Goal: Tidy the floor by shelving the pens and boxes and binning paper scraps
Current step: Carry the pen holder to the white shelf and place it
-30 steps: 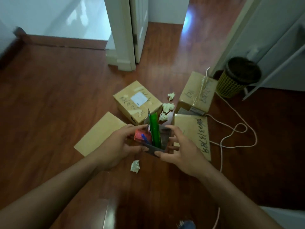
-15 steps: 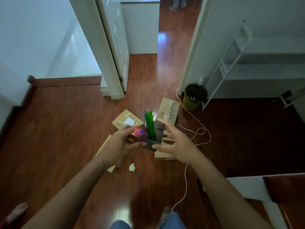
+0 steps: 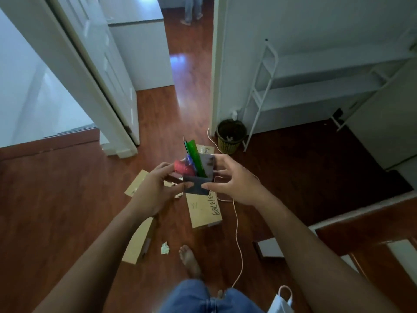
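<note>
You're on the shelving step: pen holder (image 3: 198,181) is up off the floor, carried in front of you at about chest height, judging by how far below the boxes lie. Left hand (image 3: 155,190) is closed on the holder's left side, thumb on the front face, fingertips up by the red item (image 3: 183,169). Right hand (image 3: 234,181) is closed on the right side, thumb on the lower front corner, fingers curled round the back wall. Both hands touch the holder; it sits between them, tilted slightly away from you. Green ruler (image 3: 193,154) and a blue pen (image 3: 189,159) stick out the top, upright-ish.

Below you: bare foot (image 3: 189,259), one paper scrap (image 3: 165,247) just beside it, flat cardboard box (image 3: 137,242) to the left, another box with handwriting (image 3: 204,210) under the holder, white cable (image 3: 237,233) trailing across the floor. More scraps may be hidden behind your hands, can't tell.

Further out: wicker bin (image 3: 231,136) against the wall corner, white shelf rack (image 3: 316,86) just right of it, shelves look bare.

Next move, as I judge it: keep the holder level so nothing tips out, step over the cable, carry it right and forward to the rack, set it on a shelf. Boxes and scraps not yet done.
</note>
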